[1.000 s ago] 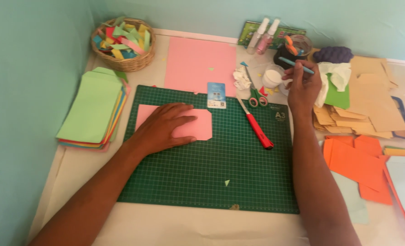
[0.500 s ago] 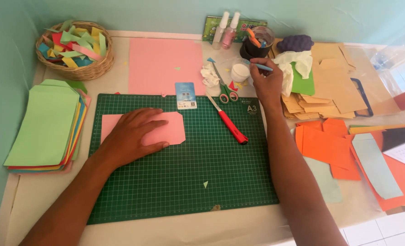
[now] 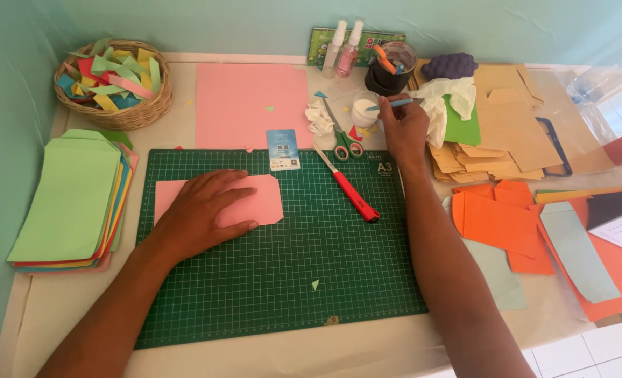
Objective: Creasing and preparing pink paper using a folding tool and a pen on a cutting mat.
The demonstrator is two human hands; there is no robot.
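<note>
Left hand [image 3: 202,210] lies flat, fingers spread, pressing a pink paper piece [image 3: 255,203] onto the green cutting mat [image 3: 283,280]; the hand covers the piece's middle, so only its left strip and right part with clipped corners show. The piece sits in the mat's upper left, its left edge near the mat border. Lower and right mat areas are open apart from a tiny green scrap [image 3: 315,285].

Right hand [image 3: 403,126] is up past the mat's top right corner, fingers pinched on a thin light-blue stick [image 3: 395,103], probably a brush; its tip is over a small white pot [image 3: 363,110], contact unclear. A red-handled knife [image 3: 349,190] lies diagonally on the mat just left of the right forearm, green-handled scissors [image 3: 339,133] above it.

Tight room around that hand: brown envelopes [image 3: 514,133] right, black cup [image 3: 393,70] behind. Orange papers [image 3: 507,224] are partly under the forearm; the right edge stacks are cut off. Coloured envelope stack [image 3: 73,203] hugs the table's left edge.
</note>
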